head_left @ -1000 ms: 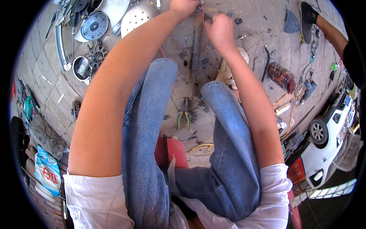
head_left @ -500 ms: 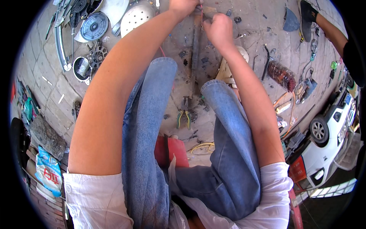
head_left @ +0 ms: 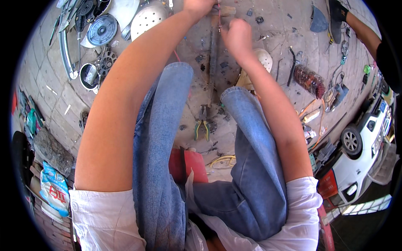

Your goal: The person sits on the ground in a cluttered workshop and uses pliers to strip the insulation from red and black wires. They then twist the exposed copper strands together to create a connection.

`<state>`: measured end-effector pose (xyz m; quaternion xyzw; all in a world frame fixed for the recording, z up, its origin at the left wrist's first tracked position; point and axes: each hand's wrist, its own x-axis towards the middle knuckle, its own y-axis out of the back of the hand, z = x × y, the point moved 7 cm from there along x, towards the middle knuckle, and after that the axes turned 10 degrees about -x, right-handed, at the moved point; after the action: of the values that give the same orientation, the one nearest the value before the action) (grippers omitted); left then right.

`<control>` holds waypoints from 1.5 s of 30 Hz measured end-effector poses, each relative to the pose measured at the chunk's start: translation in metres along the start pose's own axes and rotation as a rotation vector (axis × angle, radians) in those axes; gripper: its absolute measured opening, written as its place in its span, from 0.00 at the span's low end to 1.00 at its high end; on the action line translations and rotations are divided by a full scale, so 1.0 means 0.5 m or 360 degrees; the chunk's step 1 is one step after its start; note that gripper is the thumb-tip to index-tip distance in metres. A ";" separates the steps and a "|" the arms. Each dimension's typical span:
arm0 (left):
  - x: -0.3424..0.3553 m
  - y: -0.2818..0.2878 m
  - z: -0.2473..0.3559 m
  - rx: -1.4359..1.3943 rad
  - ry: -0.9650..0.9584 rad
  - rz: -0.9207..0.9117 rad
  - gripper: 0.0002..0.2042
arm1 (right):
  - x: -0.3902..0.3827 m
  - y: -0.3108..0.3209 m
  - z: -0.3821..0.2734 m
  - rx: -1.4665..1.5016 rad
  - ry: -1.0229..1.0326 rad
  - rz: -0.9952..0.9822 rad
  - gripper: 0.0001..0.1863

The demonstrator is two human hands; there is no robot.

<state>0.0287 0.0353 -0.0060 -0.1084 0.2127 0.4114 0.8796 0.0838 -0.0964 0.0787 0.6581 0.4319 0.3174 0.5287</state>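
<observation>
At the top centre my left hand [head_left: 201,7] is closed on a thin red wire [head_left: 219,16], which runs down to my right hand [head_left: 238,39], closed on it just below a small piece too tiny to make out. Beneath them a long metal bar [head_left: 212,71] with a crosspiece lies on the paving. Yellow-and-green pliers [head_left: 202,128] rest at its lower end, between my jeans-clad knees. A white perforated clog [head_left: 146,23] sits beyond my left forearm; another [head_left: 261,62] shows beside my right forearm.
Metal discs and scrap parts [head_left: 102,30] lie at upper left. A copper-coloured coiled bundle [head_left: 307,79] and cables are at right, near another person's shoe and leg [head_left: 359,30]. A white car [head_left: 356,175] shows at lower right, a plastic sack [head_left: 53,188] at lower left.
My right hand has shifted a little down and left along the red wire, exposing more of the crosspiece and the clog beside it. My left hand has moved slightly left.
</observation>
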 end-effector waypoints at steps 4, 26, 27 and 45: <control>0.000 0.001 0.004 0.0061 -0.0065 0.0013 0.07 | -0.014 0.006 -0.012 -0.0036 0.0081 -0.0018 0.05; 0.040 -0.007 -0.018 -0.0327 0.0272 -0.0050 0.03 | 0.028 0.009 -0.002 0.0042 0.0273 0.0191 0.08; 0.041 -0.008 -0.014 -0.0236 0.0225 -0.0119 0.03 | 0.028 0.010 -0.002 0.0042 0.0266 0.0191 0.08; 0.053 -0.017 -0.018 -0.0033 0.0119 0.0040 0.02 | 0.051 -0.005 0.008 -0.0030 0.0203 0.0125 0.10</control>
<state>0.0478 0.0446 -0.0261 -0.1299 0.2424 0.4204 0.8647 0.0977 -0.0748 0.0745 0.6480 0.4357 0.3833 0.4933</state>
